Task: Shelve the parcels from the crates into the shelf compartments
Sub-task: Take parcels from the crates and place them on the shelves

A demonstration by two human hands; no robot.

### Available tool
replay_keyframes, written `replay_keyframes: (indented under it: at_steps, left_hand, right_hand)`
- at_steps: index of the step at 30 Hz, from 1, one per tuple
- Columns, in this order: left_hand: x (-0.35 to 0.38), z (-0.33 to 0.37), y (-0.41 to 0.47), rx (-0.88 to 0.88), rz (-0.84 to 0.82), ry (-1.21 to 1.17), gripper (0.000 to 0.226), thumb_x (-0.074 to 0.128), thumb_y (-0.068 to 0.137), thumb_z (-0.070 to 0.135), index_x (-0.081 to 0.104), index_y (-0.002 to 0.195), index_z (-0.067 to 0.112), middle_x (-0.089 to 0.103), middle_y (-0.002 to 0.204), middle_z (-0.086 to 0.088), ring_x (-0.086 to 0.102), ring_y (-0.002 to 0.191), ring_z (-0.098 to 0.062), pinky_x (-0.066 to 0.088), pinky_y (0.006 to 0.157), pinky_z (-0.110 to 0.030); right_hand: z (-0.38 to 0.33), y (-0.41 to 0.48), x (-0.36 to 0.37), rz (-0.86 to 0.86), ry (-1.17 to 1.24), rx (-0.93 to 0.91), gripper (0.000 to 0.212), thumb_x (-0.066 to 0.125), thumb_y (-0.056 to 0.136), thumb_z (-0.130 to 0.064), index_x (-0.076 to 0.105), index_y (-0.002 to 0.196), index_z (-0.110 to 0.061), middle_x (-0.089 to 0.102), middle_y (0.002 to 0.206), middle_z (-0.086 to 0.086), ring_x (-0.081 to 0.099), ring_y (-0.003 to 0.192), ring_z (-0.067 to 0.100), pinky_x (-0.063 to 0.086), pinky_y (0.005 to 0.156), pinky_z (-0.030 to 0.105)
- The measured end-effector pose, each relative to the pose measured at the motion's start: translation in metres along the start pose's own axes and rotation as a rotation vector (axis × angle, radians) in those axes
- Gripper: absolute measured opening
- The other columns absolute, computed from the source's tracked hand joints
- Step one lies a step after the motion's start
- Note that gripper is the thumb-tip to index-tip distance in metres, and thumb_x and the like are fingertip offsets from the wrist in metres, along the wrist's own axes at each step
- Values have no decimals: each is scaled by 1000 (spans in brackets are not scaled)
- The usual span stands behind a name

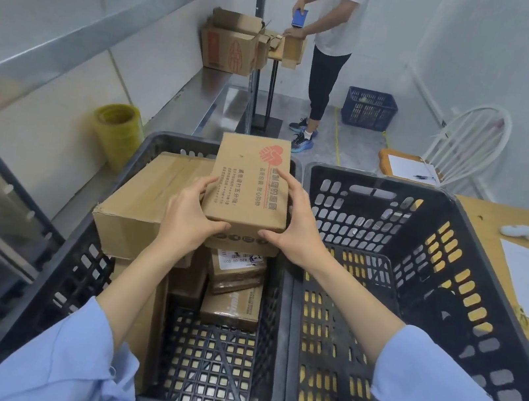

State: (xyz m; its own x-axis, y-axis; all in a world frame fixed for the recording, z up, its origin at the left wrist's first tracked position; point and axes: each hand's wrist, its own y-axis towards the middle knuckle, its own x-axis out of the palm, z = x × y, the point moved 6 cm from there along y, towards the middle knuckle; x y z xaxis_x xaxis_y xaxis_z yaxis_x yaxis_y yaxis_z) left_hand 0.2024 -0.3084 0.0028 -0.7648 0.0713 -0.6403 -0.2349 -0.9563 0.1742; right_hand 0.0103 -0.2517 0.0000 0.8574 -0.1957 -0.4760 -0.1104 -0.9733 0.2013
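While the parcel, a flat brown carton with red print, is held just above the left crate, the left hand grips its near left corner and the right hand its right side, both hands with thumbs on the near edge and fingers curled round. Below it in that crate lie a large box and smaller parcels. The right crate stands just beside it on the wooden bench, and the metal shelf runs along the left.

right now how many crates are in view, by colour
black crates: 3, the left crate, the right crate and a nested crate that seems to sit inside it
blue crates: 1
total: 4
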Motion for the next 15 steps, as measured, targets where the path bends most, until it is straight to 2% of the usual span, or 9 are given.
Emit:
replay_keyframes:
  at_steps: [4, 9, 10, 13, 15]
  left_hand:
    - [-10, 12, -2, 48, 58, -100, 94, 94, 57, 17, 48, 140, 22, 58, 134, 2, 50, 126, -12, 46, 106, -45]
    - [-18, 28, -6, 37, 111, -90, 109, 96, 52, 22, 40, 146, 21, 43, 146, -1, 48, 129, -15, 40, 109, -52]
    - [-19, 32, -8, 40, 105, -89, 110, 96, 52, 22, 39, 147, 20, 45, 146, -1, 47, 131, -15, 40, 109, -53]
    - [-22, 44, -17, 51, 90, -100, 108, 95, 54, 17, 39, 147, 19, 47, 144, -1, 46, 131, -16, 42, 108, -53]
    - [-24, 53, -25, 70, 82, -124, 109, 94, 56, 14, 37, 148, 19, 41, 146, -2, 43, 134, -17, 40, 110, -51]
  right_hand:
    - [-9, 0, -14, 34, 86, -21, 108, 87, 62, -8, 28, 145, -45, 32, 149, -7, 30, 142, 8, 36, 114, 50]
    - [-17, -8, -30, 26, 115, -51, 112, 87, 65, 2, 26, 149, -38, 29, 151, -4, 27, 143, 5, 36, 109, 22]
    - [-17, -11, -31, 23, 115, -54, 113, 87, 65, 2, 25, 150, -40, 27, 153, -3, 25, 144, 6, 36, 110, 23]
    - [-21, -18, -35, 18, 106, -55, 118, 87, 66, 0, 20, 148, -51, 21, 160, -4, 17, 150, 11, 33, 118, 42]
    - [-28, -21, -38, 2, 92, -67, 120, 86, 66, 1, 17, 151, -47, 23, 159, -9, 19, 148, 6, 30, 119, 42]
